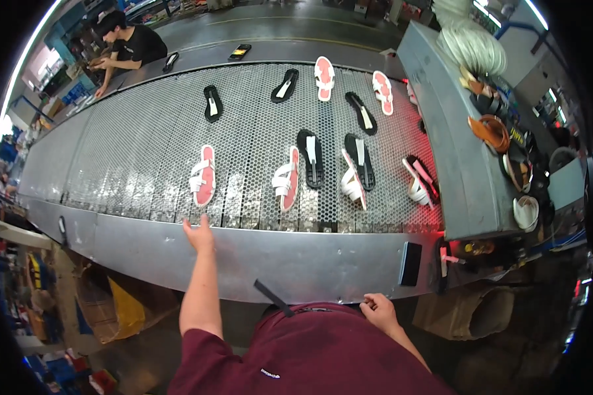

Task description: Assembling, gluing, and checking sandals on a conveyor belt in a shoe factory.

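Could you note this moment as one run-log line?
left hand: open, near white sandal | right hand: loosely curled, near metal ledge | mesh belt: other sandals, black soles

conveyor belt (145, 151), mid-frame: perforated metal, glinting | front ledge (310, 253), lower centre: smooth, shiny metal | housing (468, 191), right: grey metal | white sandal (206, 178), centre left: smooth straps | black sole (315, 177), centre: matt, rubber-like | shirt (310, 352), bottom: maroon cloth
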Demonstrator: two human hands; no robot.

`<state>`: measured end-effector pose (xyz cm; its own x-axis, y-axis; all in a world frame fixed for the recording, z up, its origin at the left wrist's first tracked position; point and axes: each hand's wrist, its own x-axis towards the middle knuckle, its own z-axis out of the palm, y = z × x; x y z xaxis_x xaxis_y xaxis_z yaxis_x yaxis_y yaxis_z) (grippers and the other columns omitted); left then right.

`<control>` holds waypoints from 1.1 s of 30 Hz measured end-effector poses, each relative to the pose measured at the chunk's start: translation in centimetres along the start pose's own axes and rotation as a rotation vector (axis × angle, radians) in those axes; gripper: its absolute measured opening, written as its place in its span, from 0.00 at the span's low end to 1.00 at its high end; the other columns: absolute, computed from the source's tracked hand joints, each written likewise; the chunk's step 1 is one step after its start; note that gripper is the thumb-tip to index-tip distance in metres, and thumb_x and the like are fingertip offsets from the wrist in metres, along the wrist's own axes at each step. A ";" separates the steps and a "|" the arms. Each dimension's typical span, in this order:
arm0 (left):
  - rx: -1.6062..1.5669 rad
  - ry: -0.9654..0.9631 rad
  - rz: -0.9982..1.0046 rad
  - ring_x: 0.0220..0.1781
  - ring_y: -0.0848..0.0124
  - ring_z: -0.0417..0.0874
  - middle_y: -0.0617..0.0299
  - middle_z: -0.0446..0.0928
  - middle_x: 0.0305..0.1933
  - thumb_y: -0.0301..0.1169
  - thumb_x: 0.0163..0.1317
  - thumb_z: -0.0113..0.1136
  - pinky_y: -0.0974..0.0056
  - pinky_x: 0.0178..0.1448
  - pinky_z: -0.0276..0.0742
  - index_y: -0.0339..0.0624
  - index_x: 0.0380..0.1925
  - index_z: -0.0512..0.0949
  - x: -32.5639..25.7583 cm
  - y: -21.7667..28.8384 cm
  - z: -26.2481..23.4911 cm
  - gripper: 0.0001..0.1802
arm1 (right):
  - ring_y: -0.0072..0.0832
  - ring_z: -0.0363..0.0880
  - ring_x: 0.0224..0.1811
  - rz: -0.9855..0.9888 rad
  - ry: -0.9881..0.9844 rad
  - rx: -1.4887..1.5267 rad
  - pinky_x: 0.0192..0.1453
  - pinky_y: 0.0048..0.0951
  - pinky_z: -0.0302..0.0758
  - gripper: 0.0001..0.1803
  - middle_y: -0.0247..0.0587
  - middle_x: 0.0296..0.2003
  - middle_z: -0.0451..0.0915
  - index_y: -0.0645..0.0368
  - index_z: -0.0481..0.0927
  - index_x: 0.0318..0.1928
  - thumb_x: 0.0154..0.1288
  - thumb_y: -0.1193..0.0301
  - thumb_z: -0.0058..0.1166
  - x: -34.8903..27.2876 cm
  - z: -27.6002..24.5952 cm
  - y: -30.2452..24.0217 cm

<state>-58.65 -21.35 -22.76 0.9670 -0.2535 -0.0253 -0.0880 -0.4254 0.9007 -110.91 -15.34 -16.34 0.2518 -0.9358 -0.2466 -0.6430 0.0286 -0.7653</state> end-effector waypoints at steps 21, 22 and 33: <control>-0.480 -0.785 -0.262 0.28 0.74 0.79 0.59 0.80 0.32 0.34 0.69 0.53 0.71 0.29 0.73 0.35 0.38 0.76 -3.0 9.0 -0.5 0.11 | 0.48 0.69 0.57 -0.666 0.048 -0.231 0.61 0.46 0.67 0.35 0.48 0.56 0.70 0.56 0.72 0.57 0.46 0.66 0.69 20.0 -1.2 -10.5; -0.465 -0.784 -0.270 0.28 0.74 0.79 0.59 0.80 0.32 0.34 0.69 0.53 0.71 0.29 0.73 0.35 0.38 0.76 -4.5 9.9 -1.3 0.11 | 0.49 0.66 0.60 -0.751 0.051 -0.265 0.63 0.48 0.64 0.36 0.48 0.59 0.67 0.55 0.71 0.58 0.46 0.65 0.69 21.4 -1.4 -12.8; -0.223 -1.339 -0.685 0.30 0.81 0.77 0.64 0.80 0.34 0.35 0.68 0.54 0.73 0.32 0.75 0.37 0.37 0.77 -9.8 8.8 -5.4 0.12 | 0.35 0.78 0.44 -0.854 -0.424 -0.555 0.46 0.34 0.74 0.24 0.38 0.44 0.79 0.57 0.77 0.51 0.50 0.71 0.54 20.2 5.0 -13.9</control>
<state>-67.61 -17.88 -12.23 -0.1280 -0.6970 -0.7056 0.4292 -0.6803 0.5941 -93.21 -32.88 -13.65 0.9274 -0.3729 -0.0295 -0.3480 -0.8310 -0.4339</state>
